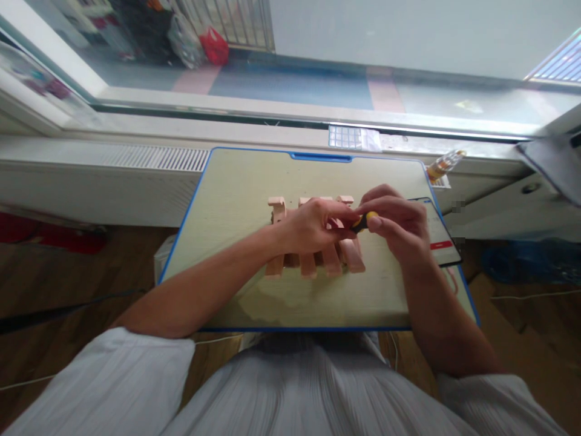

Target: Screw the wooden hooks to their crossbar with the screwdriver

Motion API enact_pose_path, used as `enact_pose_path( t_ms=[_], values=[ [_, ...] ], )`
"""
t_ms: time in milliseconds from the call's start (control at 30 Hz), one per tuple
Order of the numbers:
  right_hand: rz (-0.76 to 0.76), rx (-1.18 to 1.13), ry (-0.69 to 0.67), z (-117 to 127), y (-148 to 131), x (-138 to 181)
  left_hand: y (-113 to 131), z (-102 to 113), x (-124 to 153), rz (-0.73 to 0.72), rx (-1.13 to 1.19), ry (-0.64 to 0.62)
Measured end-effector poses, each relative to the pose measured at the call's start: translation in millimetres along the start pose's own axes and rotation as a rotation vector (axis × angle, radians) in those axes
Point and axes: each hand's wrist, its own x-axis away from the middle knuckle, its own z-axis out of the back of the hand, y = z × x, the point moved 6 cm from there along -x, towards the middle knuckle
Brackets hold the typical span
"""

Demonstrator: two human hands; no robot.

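Note:
Between both hands is a small screwdriver with a black and yellow handle (362, 223); its tip is hidden. My right hand (403, 221) pinches the yellow end between thumb and fingers. From the other side, my left hand (313, 225) has its fingertips closed at the black end. Below my left hand lies a light wooden piece (307, 265) with several slats and curved, hook-like ends. The left hand and wrist cover its middle, so how its parts join does not show.
A phone or tablet (438, 233) with a lit screen lies at the table's right side, beneath my right wrist. The table (236, 188) has a blue rim. Beyond it are a radiator (158, 157), a window sill with a clear pill-box-like tray (345, 137), and a bottle (445, 165).

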Motion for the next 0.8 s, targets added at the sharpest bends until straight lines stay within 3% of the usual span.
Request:
enact_pose_path(
  t_ms=[800],
  values=[
    [0.052,0.015,0.114,-2,9,1,-4,-2,1,0.056,-0.038,-0.002]
  ],
)
